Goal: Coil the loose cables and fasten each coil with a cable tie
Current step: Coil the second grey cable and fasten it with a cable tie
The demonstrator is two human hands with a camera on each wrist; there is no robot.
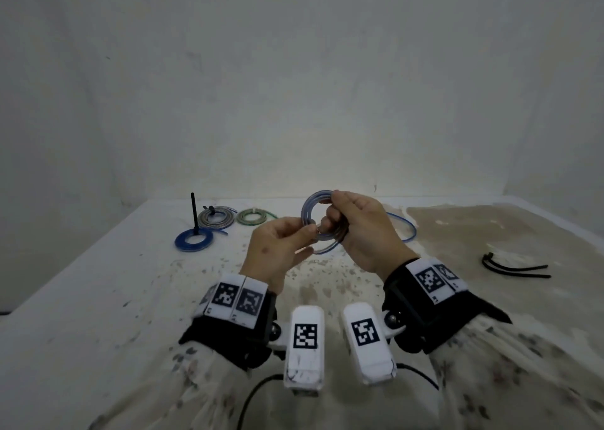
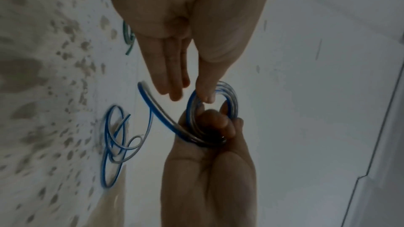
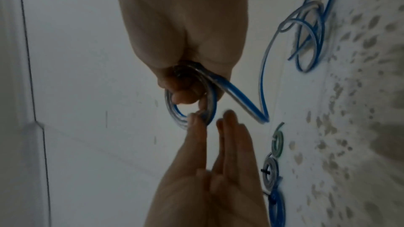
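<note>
Above a stained table (image 1: 98,298), the right hand (image 1: 362,230) grips a small clear-blue cable coil (image 1: 313,213) in curled fingers while the left hand (image 1: 277,253) pinches its rim, other fingers straight.

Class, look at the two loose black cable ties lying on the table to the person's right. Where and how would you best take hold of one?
Pinch one of the black cable ties at its thin tail, which points right, coming from above with the right hand. They lie flat, heads close together at the left end, tails slightly apart, so probably a tail separates more cleanly. That hand grips the coil now.
</note>
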